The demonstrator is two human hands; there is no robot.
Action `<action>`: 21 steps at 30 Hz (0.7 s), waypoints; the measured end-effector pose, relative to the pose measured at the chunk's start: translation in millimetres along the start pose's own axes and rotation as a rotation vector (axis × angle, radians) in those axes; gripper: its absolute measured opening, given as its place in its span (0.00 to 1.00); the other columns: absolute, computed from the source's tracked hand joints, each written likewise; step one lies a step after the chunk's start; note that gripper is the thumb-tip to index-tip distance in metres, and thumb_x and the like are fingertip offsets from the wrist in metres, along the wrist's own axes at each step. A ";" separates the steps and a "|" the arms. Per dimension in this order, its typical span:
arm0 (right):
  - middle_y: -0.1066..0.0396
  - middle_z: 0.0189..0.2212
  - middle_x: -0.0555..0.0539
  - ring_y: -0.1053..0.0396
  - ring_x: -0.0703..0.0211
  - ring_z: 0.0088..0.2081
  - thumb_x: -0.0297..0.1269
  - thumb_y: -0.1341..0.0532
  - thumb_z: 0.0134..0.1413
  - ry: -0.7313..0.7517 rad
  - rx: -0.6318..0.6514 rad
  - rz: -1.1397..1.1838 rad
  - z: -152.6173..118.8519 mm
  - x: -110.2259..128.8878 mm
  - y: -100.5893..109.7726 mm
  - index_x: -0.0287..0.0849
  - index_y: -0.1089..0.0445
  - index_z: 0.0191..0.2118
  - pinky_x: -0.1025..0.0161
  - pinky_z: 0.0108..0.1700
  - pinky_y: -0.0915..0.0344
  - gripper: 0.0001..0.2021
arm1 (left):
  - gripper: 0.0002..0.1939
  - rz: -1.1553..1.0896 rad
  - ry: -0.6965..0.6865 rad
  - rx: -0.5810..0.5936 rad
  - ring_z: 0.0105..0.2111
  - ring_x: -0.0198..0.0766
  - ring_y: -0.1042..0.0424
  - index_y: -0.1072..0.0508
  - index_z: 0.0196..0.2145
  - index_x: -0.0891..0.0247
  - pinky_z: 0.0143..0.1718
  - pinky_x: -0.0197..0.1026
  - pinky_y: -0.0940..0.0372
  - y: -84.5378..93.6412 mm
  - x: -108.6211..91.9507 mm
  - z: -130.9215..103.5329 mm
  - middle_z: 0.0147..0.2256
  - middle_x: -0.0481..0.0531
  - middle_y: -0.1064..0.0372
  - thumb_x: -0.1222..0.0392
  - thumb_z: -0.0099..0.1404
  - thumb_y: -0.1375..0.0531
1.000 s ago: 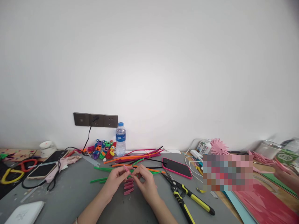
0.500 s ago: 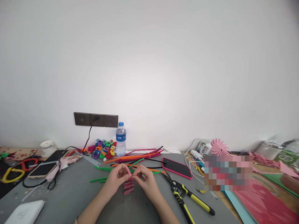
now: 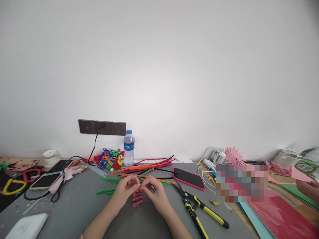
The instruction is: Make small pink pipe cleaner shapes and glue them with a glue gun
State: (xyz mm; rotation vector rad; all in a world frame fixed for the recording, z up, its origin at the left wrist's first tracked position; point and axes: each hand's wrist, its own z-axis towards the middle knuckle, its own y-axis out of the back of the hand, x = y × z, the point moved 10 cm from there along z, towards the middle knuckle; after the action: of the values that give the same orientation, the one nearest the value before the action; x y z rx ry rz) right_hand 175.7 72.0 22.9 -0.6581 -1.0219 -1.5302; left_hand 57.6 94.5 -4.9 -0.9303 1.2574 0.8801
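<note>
Wall (image 3: 159, 83), one: white, behind everything.
Mat (image 3: 74, 212), one: grey, under my forearms.
Bundle of fuzzy stems (image 3: 149, 165), one: pink, orange and other colours, lying beyond my hands.
Pliers (image 3: 185, 200), one: black and yellow handles spread, lying to my right.
Water bottle (image 3: 129, 151), one: blue cap, upright near the wall.
My left hand (image 3: 127, 186), one: thumb and forefinger clamped on a pink fuzzy piece.
My right hand (image 3: 153, 189), one: thumb and forefinger brought close to that piece's lower end; whether they grip it too, I cannot tell.
Phone (image 3: 189, 178), one: pink edge, dark screen, beyond the pliers.
Fuzzy figures (image 3: 112, 159), a group: bright colours, just left of the bottle.
Row of pink pieces (image 3: 137, 199), several: on the mat, between my wrists.
Pink fuzzy piece (image 3: 137, 179), one: raised between my hands, above the mat.
</note>
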 end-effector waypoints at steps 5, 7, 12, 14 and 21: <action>0.36 0.24 0.51 0.40 0.62 0.26 0.36 0.37 0.53 0.004 -0.010 0.008 0.7 3.3 1.0 0.42 0.31 0.26 0.66 0.29 0.42 0.07 | 0.14 -0.018 0.008 -0.008 0.24 0.32 0.39 0.29 0.28 0.64 0.27 0.33 0.42 1.1 -0.7 -0.6 0.24 0.45 0.35 0.50 0.54 0.34; 0.36 0.23 0.51 0.40 0.62 0.26 0.35 0.37 0.53 0.011 -0.008 0.000 0.9 2.4 0.7 0.41 0.31 0.25 0.66 0.29 0.42 0.07 | 0.14 -0.012 0.005 0.001 0.25 0.33 0.39 0.29 0.27 0.64 0.28 0.33 0.42 1.0 -0.6 -0.7 0.23 0.45 0.36 0.50 0.54 0.34; 0.37 0.23 0.53 0.40 0.63 0.25 0.34 0.35 0.50 0.019 0.003 0.002 1.1 -0.7 0.7 0.42 0.32 0.25 0.67 0.28 0.43 0.07 | 0.15 0.023 0.050 0.046 0.23 0.32 0.40 0.29 0.24 0.64 0.27 0.33 0.43 0.3 3.9 -0.8 0.21 0.44 0.38 0.49 0.53 0.33; 0.36 0.23 0.53 0.41 0.63 0.25 0.34 0.34 0.48 0.002 0.025 0.034 0.5 -1.8 -0.9 0.42 0.33 0.26 0.67 0.28 0.43 0.07 | 0.15 0.060 0.059 0.097 0.23 0.32 0.40 0.28 0.24 0.65 0.26 0.33 0.43 -1.5 3.7 -1.4 0.22 0.44 0.37 0.49 0.54 0.34; 0.34 0.24 0.54 0.38 0.63 0.26 0.37 0.32 0.48 -0.069 0.166 0.186 -5.6 -8.4 -17.6 0.43 0.33 0.34 0.66 0.31 0.41 0.10 | 0.17 0.226 0.117 0.246 0.17 0.28 0.45 0.25 0.24 0.66 0.21 0.33 0.52 -3.1 3.4 -8.3 0.20 0.44 0.37 0.47 0.55 0.35</action>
State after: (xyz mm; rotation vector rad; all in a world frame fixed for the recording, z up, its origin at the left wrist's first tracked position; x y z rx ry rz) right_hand 161.2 71.2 8.8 -0.6733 -1.0948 -1.2545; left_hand 57.7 85.8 -8.6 -0.6596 1.5552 0.8313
